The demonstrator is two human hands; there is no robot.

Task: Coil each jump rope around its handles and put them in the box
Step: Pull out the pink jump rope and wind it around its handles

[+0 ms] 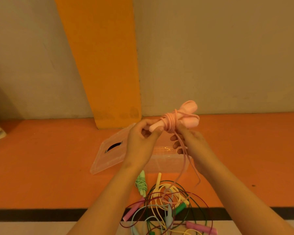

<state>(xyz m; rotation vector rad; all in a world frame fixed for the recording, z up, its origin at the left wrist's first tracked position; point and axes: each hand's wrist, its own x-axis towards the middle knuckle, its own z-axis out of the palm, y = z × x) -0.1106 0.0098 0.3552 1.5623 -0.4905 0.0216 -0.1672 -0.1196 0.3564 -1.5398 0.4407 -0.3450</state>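
Pink jump rope, partly coiled, tail dangling

Clear glossy plastic box; matt pink handles (foam-like), smooth orange floor

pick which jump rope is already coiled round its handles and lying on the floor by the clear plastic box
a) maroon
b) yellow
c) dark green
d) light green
d: the light green jump rope lies just in front of the clear plastic box with its cord wound tight round its handles, while the other cords sprawl loose in a tangle.
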